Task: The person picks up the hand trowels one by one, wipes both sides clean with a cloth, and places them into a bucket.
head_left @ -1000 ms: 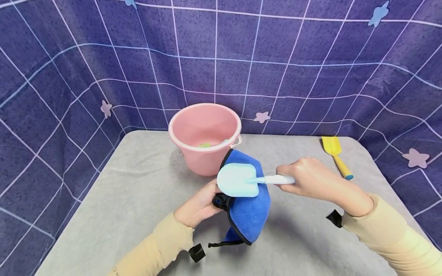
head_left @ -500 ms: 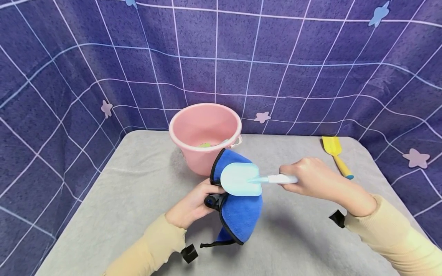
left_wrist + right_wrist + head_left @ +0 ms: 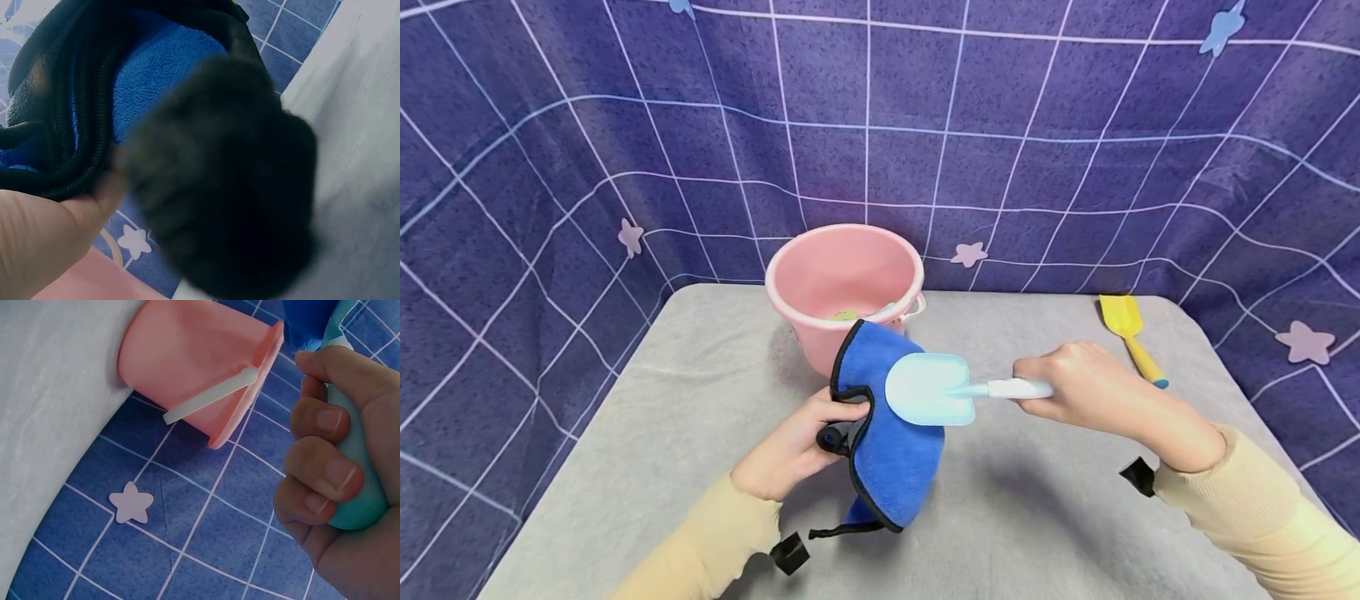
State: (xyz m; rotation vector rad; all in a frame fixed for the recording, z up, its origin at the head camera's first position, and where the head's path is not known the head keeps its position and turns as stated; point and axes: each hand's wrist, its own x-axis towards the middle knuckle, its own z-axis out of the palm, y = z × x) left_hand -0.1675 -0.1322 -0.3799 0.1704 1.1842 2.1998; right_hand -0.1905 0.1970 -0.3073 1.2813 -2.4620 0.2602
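My left hand (image 3: 801, 442) grips a blue cloth (image 3: 895, 467) with black edging, thumb on top of its bunched border. A dark rounded end pokes out beside the thumb, and this dark part fills much of the left wrist view, blurred. In my right hand (image 3: 1078, 387) is a toy shovel with a pale blue blade (image 3: 928, 389), my fingers curled round its handle (image 3: 359, 500). The blade overlaps the cloth in the head view. Behind the cloth stands a pink bucket (image 3: 820, 342) with a green item (image 3: 845, 316) low inside it.
A yellow toy shovel (image 3: 1122, 317) lies at the back right of the grey-covered table (image 3: 700, 400). The bucket's white handle (image 3: 212, 395) hangs at its side. A purple gridded curtain (image 3: 1000, 150) with star shapes surrounds the back and sides.
My left hand has moved left with the blue cloth, drawing it along under the shovel blade. The right hand and its shovel have shifted slightly right.
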